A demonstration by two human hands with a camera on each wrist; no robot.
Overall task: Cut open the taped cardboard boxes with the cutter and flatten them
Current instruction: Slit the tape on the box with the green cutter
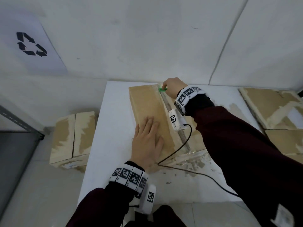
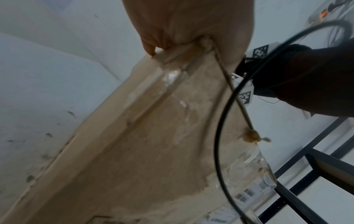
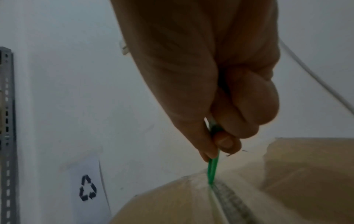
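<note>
A long taped cardboard box (image 1: 148, 110) lies on the white table (image 1: 113, 128). My left hand (image 1: 148, 141) lies flat on its near end, fingers straight, pressing it down; the left wrist view shows the palm (image 2: 187, 22) against the box's taped side (image 2: 153, 128). My right hand (image 1: 172, 86) is at the box's far end and pinches a small green cutter (image 1: 162, 89). In the right wrist view the green cutter (image 3: 212, 171) stands in the centre seam (image 3: 229, 201) at the far edge of the box top, held between thumb and fingers (image 3: 226, 141).
Another cardboard box (image 1: 72, 140) stands on the floor left of the table. Flattened cardboard (image 1: 272, 108) lies at the right. A black cable (image 1: 180, 167) runs across the table from my right wrist. A recycling sign (image 1: 31, 44) hangs on the wall. Tape scraps (image 1: 191, 159) litter the table.
</note>
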